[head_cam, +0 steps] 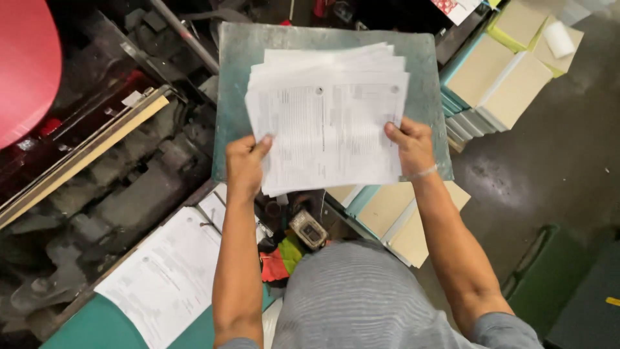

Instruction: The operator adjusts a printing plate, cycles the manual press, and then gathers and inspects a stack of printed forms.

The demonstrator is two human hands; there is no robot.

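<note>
A loose stack of white printed sheets (329,116) lies fanned over a worn grey-green metal table (426,58). My left hand (245,165) pinches the stack's lower left corner, thumb on top. Along the lower right edge my right hand (410,145) grips the same sheets, a thin band around its wrist. Both forearms reach up from the bottom of the view, above my grey striped shirt.
A dark greasy machine (110,187) with a pale wooden bar (84,152) fills the left. Below it sits an open ring binder with printed pages (168,278). Stacks of beige-covered books (497,77) stand at right and under the table (394,216). A red roll (26,58) is top left.
</note>
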